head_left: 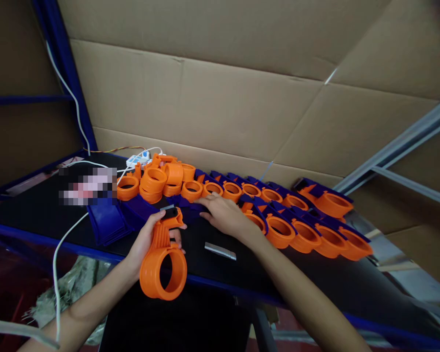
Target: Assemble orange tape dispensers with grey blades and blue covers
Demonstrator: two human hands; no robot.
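In my left hand (146,244) is an orange plastic ring holder (163,274), its round ring hanging low and a black piece (169,213) at the upper end of its stem. My fingers are closed around the stem. My right hand (220,211) stretches over the table with its fingers apart, at the edge of a dark blue flat piece (186,203). Whether the fingertips touch that piece I cannot tell. Below the right hand lies a small grey metal strip (220,251).
Loose orange ring holders (154,181) are piled at the back. Rows of orange rings with blue plates (304,235) stand to the right. Blue plates (108,222) are stacked at left. A white cable (64,239) crosses the table's front edge; a power strip (137,159) sits behind.
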